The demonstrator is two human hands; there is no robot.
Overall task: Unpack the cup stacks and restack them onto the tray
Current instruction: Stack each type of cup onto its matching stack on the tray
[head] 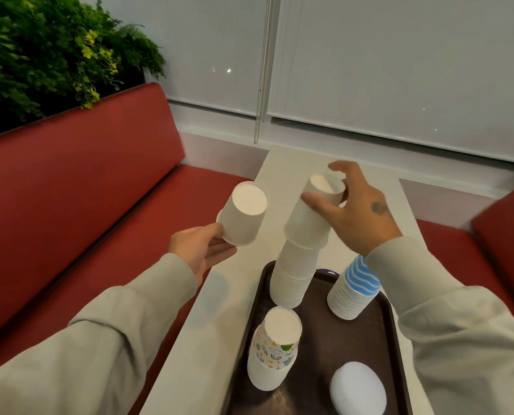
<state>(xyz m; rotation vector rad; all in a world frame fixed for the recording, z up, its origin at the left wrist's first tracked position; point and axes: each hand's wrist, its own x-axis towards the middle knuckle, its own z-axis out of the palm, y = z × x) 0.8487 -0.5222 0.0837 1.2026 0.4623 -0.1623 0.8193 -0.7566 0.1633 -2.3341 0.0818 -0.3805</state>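
White paper cup (243,214) pinched at rim by L hand (201,250) fingers, left of dark brown tray (321,336). R hand (357,217) fingers wrap top of tall white cup stack (294,274) on tray. Prob. light, crushable: squeeze sidewalls gently.

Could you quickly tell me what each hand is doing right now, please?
Left hand: holding a single white cup by its rim.
Right hand: gripping the top cup of the tall white stack on the tray.
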